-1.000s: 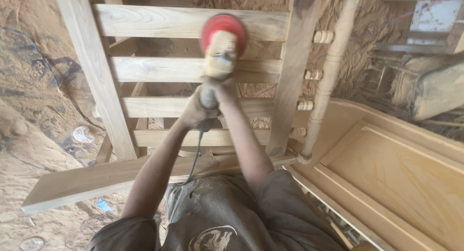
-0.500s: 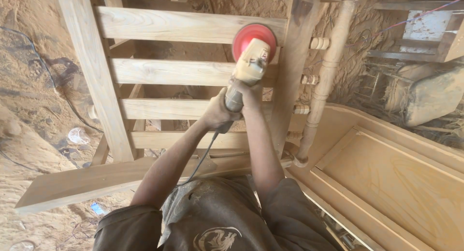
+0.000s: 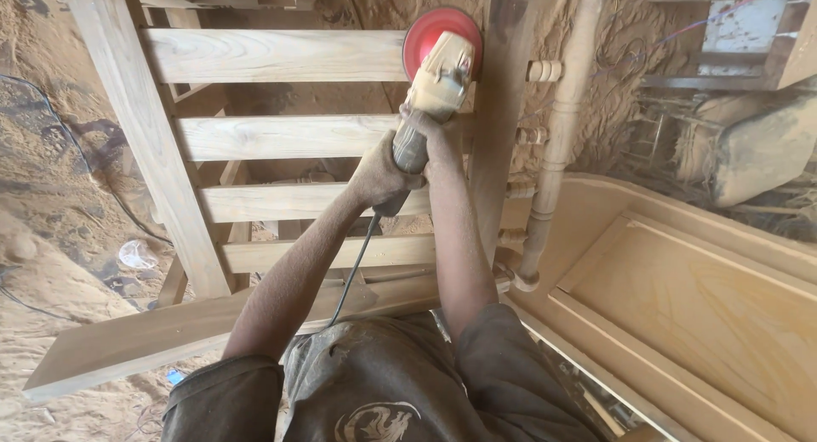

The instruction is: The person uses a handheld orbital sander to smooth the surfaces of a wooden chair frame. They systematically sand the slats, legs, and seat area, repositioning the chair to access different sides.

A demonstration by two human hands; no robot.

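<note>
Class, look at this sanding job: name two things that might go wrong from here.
1. The red sanding disc sits at the slat's end beside the upright post; it may catch that edge and gouge or kick.
2. The power cord hangs under the left hand and right hand; it might snag.

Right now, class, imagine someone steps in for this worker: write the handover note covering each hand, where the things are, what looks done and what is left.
Left hand grips the rear handle of the angle grinder; right hand clasps its body just ahead.
Red sanding disc sits at the right end of the top slat, against the upright post.
Power cord hangs down between the arms.
Done: cannot tell from slat surfaces.
Left: probably the lower slats; judge by touch.
</note>
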